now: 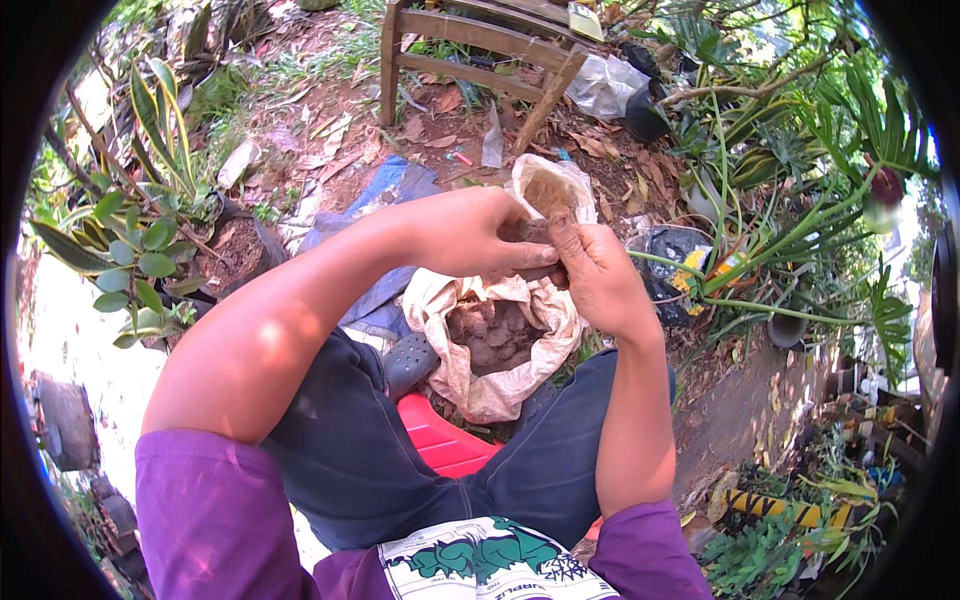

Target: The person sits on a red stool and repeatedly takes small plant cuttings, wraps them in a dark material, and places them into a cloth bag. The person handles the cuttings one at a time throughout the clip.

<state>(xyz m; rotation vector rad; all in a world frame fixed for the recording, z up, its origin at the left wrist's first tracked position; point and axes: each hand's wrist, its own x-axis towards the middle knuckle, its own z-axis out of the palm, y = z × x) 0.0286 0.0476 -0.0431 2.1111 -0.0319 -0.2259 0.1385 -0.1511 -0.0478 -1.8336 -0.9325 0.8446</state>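
My left hand and my right hand meet in front of me, above the far rim of an open cream sack. Brown clumpy soil fills the inside of the sack. The fingers of both hands are curled in, and the thumbs come close together. Something dark and brown shows between them, too covered to make out. Soil stains the right thumb. Just beyond the hands stands a second pale bag, open at the top, with brown matter inside.
A red plastic seat shows between my legs, and a dark clog is beside the sack. Blue sheeting lies on the ground. Farther off stands a wooden chair. A black plant bag and leafy plants line the right.
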